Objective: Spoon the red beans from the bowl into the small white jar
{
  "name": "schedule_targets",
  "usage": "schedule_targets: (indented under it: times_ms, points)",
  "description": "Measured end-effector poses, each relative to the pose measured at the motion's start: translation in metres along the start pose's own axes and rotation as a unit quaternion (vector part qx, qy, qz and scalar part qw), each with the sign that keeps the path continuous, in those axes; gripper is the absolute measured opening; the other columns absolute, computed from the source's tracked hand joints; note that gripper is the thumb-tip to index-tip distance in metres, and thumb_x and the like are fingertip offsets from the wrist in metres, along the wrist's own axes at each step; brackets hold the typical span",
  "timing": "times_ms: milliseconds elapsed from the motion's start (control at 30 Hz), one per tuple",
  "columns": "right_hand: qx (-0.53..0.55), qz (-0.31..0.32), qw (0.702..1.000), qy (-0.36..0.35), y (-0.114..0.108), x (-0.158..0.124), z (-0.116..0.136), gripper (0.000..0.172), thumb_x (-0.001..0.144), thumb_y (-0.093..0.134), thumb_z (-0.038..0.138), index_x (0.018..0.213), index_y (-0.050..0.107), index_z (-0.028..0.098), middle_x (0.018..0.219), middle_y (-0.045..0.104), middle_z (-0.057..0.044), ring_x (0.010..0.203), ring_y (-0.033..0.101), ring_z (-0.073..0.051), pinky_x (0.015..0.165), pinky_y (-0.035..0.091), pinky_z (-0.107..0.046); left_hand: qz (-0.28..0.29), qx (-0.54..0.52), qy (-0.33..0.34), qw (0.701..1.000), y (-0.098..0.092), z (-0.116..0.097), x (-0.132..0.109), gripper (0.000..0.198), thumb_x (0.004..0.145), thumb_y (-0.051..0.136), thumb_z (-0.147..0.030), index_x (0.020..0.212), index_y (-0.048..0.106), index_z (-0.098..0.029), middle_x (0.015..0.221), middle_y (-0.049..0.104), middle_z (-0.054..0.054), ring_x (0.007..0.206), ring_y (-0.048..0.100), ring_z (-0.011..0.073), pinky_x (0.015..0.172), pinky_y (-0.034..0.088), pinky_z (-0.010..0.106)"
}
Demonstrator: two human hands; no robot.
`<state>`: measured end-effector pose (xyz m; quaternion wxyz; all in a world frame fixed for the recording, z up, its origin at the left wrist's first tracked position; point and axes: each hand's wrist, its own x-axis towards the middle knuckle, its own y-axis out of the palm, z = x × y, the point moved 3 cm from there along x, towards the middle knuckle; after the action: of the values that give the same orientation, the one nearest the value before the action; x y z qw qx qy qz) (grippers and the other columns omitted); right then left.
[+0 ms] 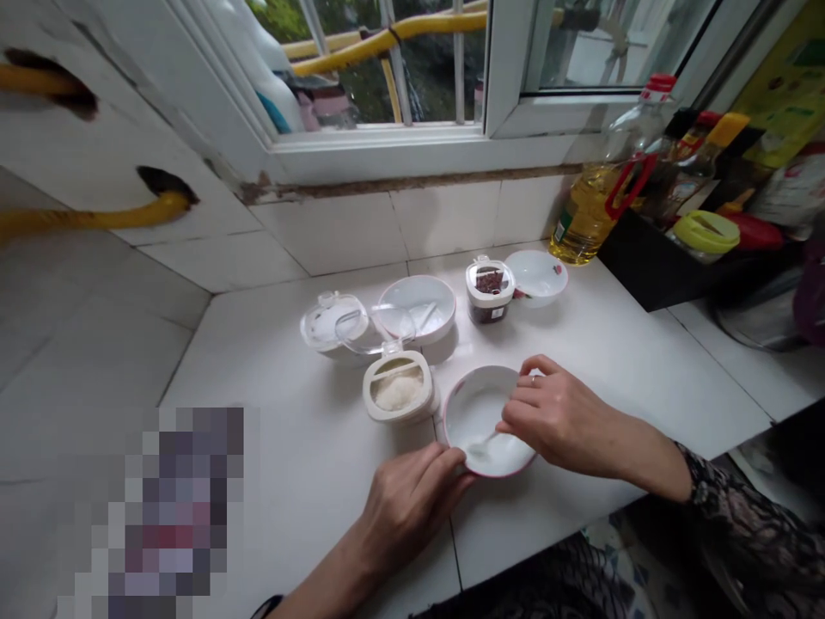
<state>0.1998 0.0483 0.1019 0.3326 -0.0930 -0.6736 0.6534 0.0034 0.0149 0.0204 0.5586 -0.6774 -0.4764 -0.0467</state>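
Left hand [416, 494]: I have it clamped on the bowl's [473, 400] near-left rim | right hand [560, 417]: pinched around the spoon [478, 450], tip inside | bowl: on surface [290, 481], beside the white-filled jar [398, 391] | I'd brace the rim, work the spoon low, gently
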Motion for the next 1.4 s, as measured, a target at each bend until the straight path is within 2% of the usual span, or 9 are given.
schedule_targets:
  times_ms: [133,267,400,500,733,900,1133,1267,1400]
  points:
    - [-0.023,-0.029,0.999,0.000,0.001,0.010,-0.006,0.036,0.099,0.047,0.021,0.063,0.052,0.017,0.058,0.058,0.002,0.054,0.044,-0.011,0.078,0.039,-0.030,0.000,0.000,0.003,1.000,-0.001,-0.001,0.001,0.008,0.098,0.050,-0.020,0.098,0.055,-0.014,0.069,0.060,0.001,0.054,0.056,0.0118,0.050,0.042,0.021]
    - [-0.061,-0.065,0.994,-0.061,0.005,0.013,-0.002,0.034,0.098,0.047,0.019,0.067,0.057,0.017,0.059,0.058,0.002,0.058,0.048,-0.012,0.082,0.040,-0.032,0.000,-0.004,0.002,1.000,-0.001,-0.001,0.001,0.007,0.098,0.050,-0.019,0.097,0.055,-0.014,0.069,0.060,0.001,0.055,0.055,0.0118,0.050,0.042,0.021]
    - [-0.015,-0.012,0.992,-0.123,0.007,-0.001,0.006,0.030,0.099,0.043,0.013,0.074,0.061,0.016,0.063,0.058,0.002,0.058,0.046,-0.011,0.083,0.041,-0.031,0.000,-0.006,0.001,1.000,0.000,-0.001,0.000,0.007,0.098,0.051,-0.019,0.099,0.055,-0.013,0.069,0.060,0.002,0.055,0.054,0.0115,0.051,0.042,0.021]
    - [0.000,0.024,0.994,-0.104,-0.001,-0.011,0.004,0.030,0.098,0.043,0.011,0.075,0.061,0.017,0.063,0.057,0.003,0.058,0.045,-0.011,0.083,0.042,-0.031,-0.003,-0.008,0.005,1.000,0.000,-0.001,0.000,0.007,0.098,0.051,-0.019,0.098,0.055,-0.013,0.068,0.060,0.002,0.056,0.055,0.0118,0.051,0.043,0.021]
    - [-0.118,-0.049,0.988,-0.089,0.006,-0.015,-0.001,0.028,0.096,0.049,0.016,0.070,0.060,0.017,0.061,0.056,0.002,0.061,0.048,-0.013,0.085,0.044,-0.035,-0.007,0.017,0.006,1.000,-0.002,-0.002,0.003,0.008,0.098,0.051,-0.021,0.096,0.055,-0.014,0.069,0.062,0.002,0.055,0.057,0.0115,0.050,0.043,0.021]
    - [-0.076,-0.006,0.992,-0.100,0.003,-0.025,0.018,0.027,0.096,0.048,0.014,0.071,0.058,0.018,0.062,0.054,0.003,0.060,0.045,-0.013,0.086,0.043,-0.036,-0.016,0.031,0.009,0.999,-0.004,-0.004,0.005,0.010,0.099,0.050,-0.022,0.095,0.055,-0.015,0.070,0.062,0.002,0.055,0.057,0.0115,0.050,0.043,0.020]
    - [-0.140,-0.065,0.982,-0.106,0.005,-0.015,0.013,0.024,0.095,0.051,0.015,0.074,0.061,0.015,0.062,0.055,0.001,0.062,0.047,-0.014,0.084,0.043,-0.035,-0.015,0.052,-0.004,0.999,-0.003,-0.005,0.006,0.013,0.099,0.048,-0.025,0.095,0.056,-0.016,0.071,0.061,0.001,0.052,0.055,0.0111,0.047,0.042,0.021]
    - [-0.107,-0.026,0.985,-0.132,0.006,-0.021,0.018,0.022,0.095,0.050,0.014,0.076,0.060,0.016,0.063,0.056,0.002,0.061,0.046,-0.013,0.085,0.043,-0.035,-0.012,0.063,-0.012,0.998,-0.001,-0.005,0.005,0.014,0.100,0.048,-0.026,0.094,0.057,-0.017,0.071,0.061,0.000,0.052,0.056,0.0107,0.047,0.041,0.021]
    - [-0.093,-0.030,0.991,-0.092,-0.004,-0.029,0.017,0.019,0.095,0.053,0.016,0.078,0.061,0.015,0.063,0.057,0.002,0.063,0.049,-0.013,0.085,0.043,-0.035,-0.006,0.074,-0.019,0.997,-0.001,-0.005,0.004,0.017,0.100,0.046,-0.027,0.092,0.058,-0.017,0.071,0.060,0.000,0.050,0.053,0.0098,0.045,0.039,0.021]
